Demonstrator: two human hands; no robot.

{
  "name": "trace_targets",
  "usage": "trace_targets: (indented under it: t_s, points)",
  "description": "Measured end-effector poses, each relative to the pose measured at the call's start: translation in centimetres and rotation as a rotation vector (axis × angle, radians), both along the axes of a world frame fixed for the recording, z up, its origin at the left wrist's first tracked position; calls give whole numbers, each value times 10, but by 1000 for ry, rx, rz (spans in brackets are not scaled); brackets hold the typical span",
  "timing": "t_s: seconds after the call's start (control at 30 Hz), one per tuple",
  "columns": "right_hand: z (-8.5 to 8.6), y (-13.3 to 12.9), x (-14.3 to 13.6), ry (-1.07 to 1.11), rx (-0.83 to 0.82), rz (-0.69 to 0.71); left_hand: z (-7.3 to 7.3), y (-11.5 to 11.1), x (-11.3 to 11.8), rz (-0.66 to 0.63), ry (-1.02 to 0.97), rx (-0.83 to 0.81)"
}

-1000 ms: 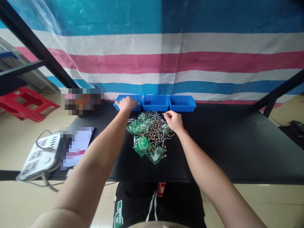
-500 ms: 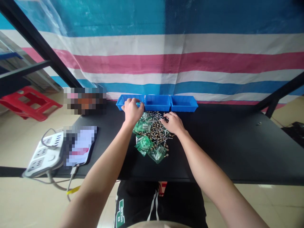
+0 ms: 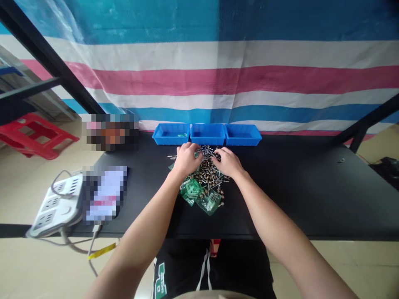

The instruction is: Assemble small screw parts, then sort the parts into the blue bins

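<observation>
A striped plastic sheet in blue, white and pink (image 3: 156,81) hangs across the upper frame, behind a flat black tabletop (image 3: 296,187), whose level surface bears the loose pieces. At the left edge, a white multi-socket power strip (image 3: 57,203) lies beside a flat device with a pale screen (image 3: 104,191), probably so its cable can reach. Three open blue plastic bins stand side by side at centre, the leftmost (image 3: 171,141), the middle (image 3: 207,142) and the rightmost (image 3: 245,142), mouths upward and just beyond the hands, which puts them within easy reach. The left hand (image 3: 188,160) arches over the left part of the heap, fingers bent and slightly parted, thumb towards the middle; I cannot tell whether it pinches anything. The right hand (image 3: 228,162) comes in opposite, fingers curled and thumb dipping into the metal; its grip is hidden too. Facing each other this way, they likely let both thumbs and fingertips get at the same pieces. The loose pile of metal screws with brass-coloured parts (image 3: 209,172) lies between and below them, mid-frame. Nearer the wearer sit a bright green plastic packet (image 3: 190,189) and a paler green clear packet (image 3: 210,202), at the pile's lower edge. Smallest are the greenish bits (image 3: 182,135) inside the leftmost bin
</observation>
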State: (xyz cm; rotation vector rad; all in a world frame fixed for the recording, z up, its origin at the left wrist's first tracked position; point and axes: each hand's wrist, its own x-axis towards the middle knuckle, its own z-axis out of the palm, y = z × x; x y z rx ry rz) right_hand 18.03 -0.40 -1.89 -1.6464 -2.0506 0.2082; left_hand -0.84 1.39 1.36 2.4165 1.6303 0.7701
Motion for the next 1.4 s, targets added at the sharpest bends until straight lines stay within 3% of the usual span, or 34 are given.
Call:
trace_targets:
  t_s: [0.27, 1.03, 1.4]
  points:
    - [-4, 4, 1, 29, 15, 71, -1, -1, -4, -216, 152, -40]
    - [-4, 6, 3, 170, 103, 96, 4, -8, 1, -276, 126, -56]
    - [2, 1, 3, 115, 82, 50, 3, -8, 2, -287, 130, -67]
